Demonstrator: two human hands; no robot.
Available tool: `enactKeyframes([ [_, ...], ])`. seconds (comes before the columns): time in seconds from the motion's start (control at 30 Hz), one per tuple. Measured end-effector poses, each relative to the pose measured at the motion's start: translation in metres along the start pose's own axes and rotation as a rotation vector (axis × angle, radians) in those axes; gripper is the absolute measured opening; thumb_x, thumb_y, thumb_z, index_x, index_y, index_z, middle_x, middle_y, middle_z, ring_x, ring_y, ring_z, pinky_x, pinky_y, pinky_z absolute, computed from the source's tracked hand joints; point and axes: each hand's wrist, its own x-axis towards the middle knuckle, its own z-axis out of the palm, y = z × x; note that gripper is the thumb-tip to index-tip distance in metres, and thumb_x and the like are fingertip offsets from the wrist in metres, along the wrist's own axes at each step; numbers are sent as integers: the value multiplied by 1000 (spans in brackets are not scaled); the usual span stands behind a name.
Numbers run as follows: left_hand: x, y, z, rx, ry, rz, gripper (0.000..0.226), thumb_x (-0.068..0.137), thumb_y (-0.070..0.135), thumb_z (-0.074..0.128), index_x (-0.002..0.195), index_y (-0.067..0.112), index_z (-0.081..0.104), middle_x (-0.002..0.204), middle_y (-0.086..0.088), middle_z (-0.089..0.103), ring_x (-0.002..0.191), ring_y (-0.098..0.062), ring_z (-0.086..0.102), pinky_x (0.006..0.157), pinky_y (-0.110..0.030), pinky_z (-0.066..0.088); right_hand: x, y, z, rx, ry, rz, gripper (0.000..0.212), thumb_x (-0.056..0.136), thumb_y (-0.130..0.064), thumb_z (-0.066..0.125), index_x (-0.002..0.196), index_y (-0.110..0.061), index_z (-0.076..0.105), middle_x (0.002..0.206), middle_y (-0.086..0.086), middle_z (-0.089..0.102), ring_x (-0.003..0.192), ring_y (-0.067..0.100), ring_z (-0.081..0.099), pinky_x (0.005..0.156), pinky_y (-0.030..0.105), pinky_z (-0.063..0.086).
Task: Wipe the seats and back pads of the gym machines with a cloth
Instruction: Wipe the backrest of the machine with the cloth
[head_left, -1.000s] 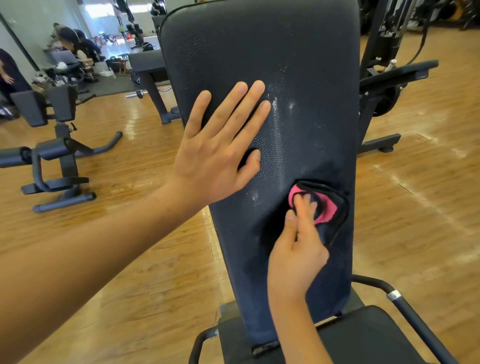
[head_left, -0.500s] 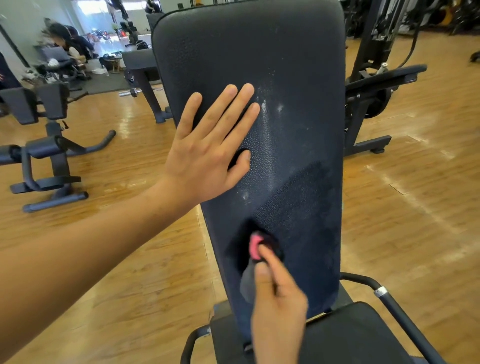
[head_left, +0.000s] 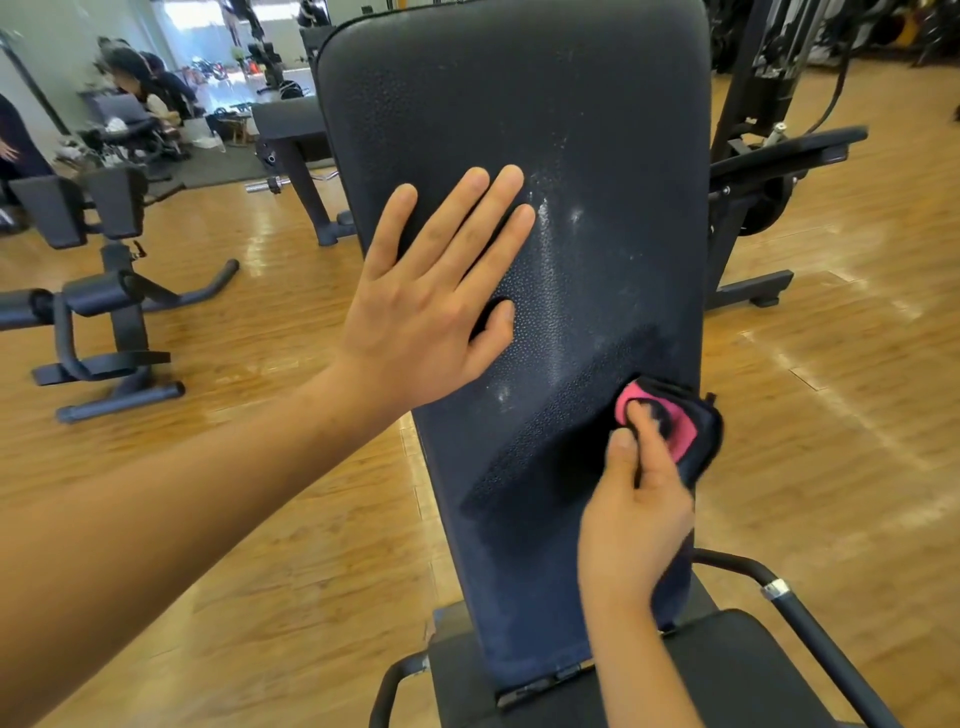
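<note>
A tall black back pad (head_left: 597, 156) of a gym bench stands upright in front of me, with whitish specks near its middle and a darker wiped band lower down. My left hand (head_left: 431, 306) lies flat against the pad's left side, fingers straight and spread. My right hand (head_left: 634, 509) holds a pink and dark cloth (head_left: 680, 431) against the pad's right edge, with fingers pressed into the cloth. The black seat (head_left: 727, 670) lies below the pad.
A black handle bar (head_left: 810, 618) curves along the seat's right side. Another machine (head_left: 769, 171) stands behind on the right, a leg bench (head_left: 104, 322) and a flat bench (head_left: 296, 135) on the left. People sit at the far left by the wall. Wooden floor all round.
My right hand has swept the cloth from the lower middle of the pad up and right to its right edge, leaving a darker wiped band. My left hand has stayed flat on the pad.
</note>
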Motion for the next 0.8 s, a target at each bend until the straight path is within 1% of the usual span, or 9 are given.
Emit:
enactKeyframes([
  [0.07,0,0,0,-10,-3,-2,60,103,37,44,157,13,40,166,-7,32,155,-23,27,124,-55,19,-29,-3,6,24,-74,-69,29,95,-23,60,122,-32,68,123,-10,65,115,-3,58,97,17,45],
  [0.13,0,0,0,-6,-3,-6,60,103,37,44,157,13,40,166,-7,32,155,-23,27,124,-55,19,-62,-2,17,84,-157,-137,35,94,-12,63,124,-28,66,129,-15,57,128,-4,48,101,10,39],
  [0.3,0,0,0,2,-2,-5,60,103,38,44,157,14,40,166,-7,32,155,-23,28,124,-54,18,-132,18,33,53,-270,-262,43,86,-6,63,121,-30,69,128,-20,63,125,6,56,100,27,49],
  [0.4,0,-1,0,3,-7,-1,60,103,38,43,157,14,39,166,-7,32,155,-24,27,124,-54,18,-148,16,28,61,-304,-185,55,76,-2,69,114,-42,70,116,-26,67,110,2,65,89,21,52],
  [0.53,0,-1,-2,-4,-9,6,60,103,38,43,157,13,40,165,-8,32,154,-24,28,124,-54,19,-112,-13,1,259,-95,213,35,82,-25,68,95,-57,71,92,-21,74,91,3,68,81,18,52],
  [0.6,0,-1,-2,-7,-13,5,60,103,37,43,157,13,40,166,-8,32,154,-24,28,124,-54,19,-71,-29,-17,346,9,313,26,86,-29,64,102,-48,73,97,-12,75,99,11,67,94,38,52],
  [0.67,1,0,-2,-5,-14,3,60,103,37,43,158,13,39,166,-8,31,154,-24,28,124,-54,19,-27,-43,-29,424,57,291,26,95,-25,58,109,-42,72,109,-8,73,111,17,65,104,53,45],
  [0.7,1,0,-2,-5,-14,4,60,103,37,42,158,13,39,166,-7,31,155,-23,27,124,-54,19,-6,-49,-31,413,79,223,26,97,-24,55,111,-40,72,113,-8,72,114,15,64,105,52,45],
  [0.8,1,0,-2,-3,-13,5,60,103,37,43,158,13,38,166,-7,31,155,-23,27,124,-53,19,39,-64,-24,290,98,21,28,99,-21,53,120,-31,69,116,-14,70,112,3,62,99,30,49],
])
